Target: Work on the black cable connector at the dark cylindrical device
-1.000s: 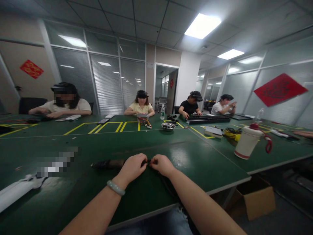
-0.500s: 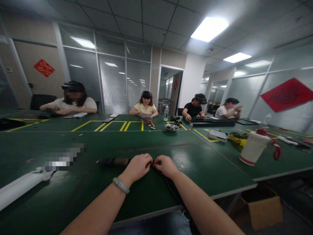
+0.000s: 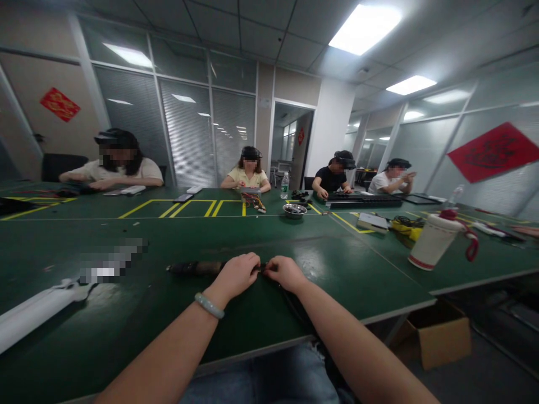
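In the head view a long dark tool (image 3: pixel 197 268) lies across the green table, its narrow metal tip pointing left. It looks like an electric screwdriver with a brownish middle. My left hand (image 3: pixel 238 275), with a pale bangle on its wrist, is closed around the tool's right end. Close beside it, my right hand (image 3: pixel 286 274) pinches at the cable end, where a small dark piece shows between the hands. The black cable (image 3: pixel 295 307) runs from there under my right forearm toward the table's front edge. My fingers hide the joint itself.
A white folding tool-like object (image 3: pixel 42 314) lies at left, partly pixelated. A metal bowl (image 3: pixel 295 211), a white cup with a red lid (image 3: pixel 433 241) and a white box (image 3: pixel 373 223) stand beyond. Several people sit across the table (image 3: pixel 168 235). A cardboard box (image 3: pixel 444 339) is below right.
The camera view has tilted and shifted slightly. Both hands remain at the tool's right end, close together, with hardly any visible change of grip.
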Motion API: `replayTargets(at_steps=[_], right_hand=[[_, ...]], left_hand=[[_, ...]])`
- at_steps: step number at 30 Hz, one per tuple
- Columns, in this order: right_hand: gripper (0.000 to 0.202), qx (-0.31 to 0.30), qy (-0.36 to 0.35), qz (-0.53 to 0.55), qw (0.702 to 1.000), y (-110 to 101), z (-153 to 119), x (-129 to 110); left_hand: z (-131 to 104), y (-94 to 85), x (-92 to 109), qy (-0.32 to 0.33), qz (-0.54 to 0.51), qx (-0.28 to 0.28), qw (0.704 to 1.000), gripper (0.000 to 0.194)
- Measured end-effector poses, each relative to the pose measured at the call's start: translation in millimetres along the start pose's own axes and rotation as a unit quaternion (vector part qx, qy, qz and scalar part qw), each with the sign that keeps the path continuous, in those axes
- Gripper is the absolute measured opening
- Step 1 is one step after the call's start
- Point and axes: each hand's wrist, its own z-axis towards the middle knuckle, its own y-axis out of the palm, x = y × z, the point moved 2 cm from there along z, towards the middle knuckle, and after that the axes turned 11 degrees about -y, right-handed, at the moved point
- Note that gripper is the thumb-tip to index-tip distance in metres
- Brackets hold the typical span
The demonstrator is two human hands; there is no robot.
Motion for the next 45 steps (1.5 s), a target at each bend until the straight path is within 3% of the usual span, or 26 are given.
replayTargets(at_steps=[18, 45], right_hand=[[0.007, -0.002, -0.004, 0.008, 1.000, -1.4, -0.4, -1.8], [0.006, 0.007, 0.006, -0.017, 1.000, -3.6, -0.2, -8.8]], left_hand=[[-1.5, -2.7, -1.6, 0.033, -0.018, 0.004, 0.999, 0.016], [-1.1, -1.3, -1.9, 0.005, -0.027, -0.016, 0.999, 0.012]])
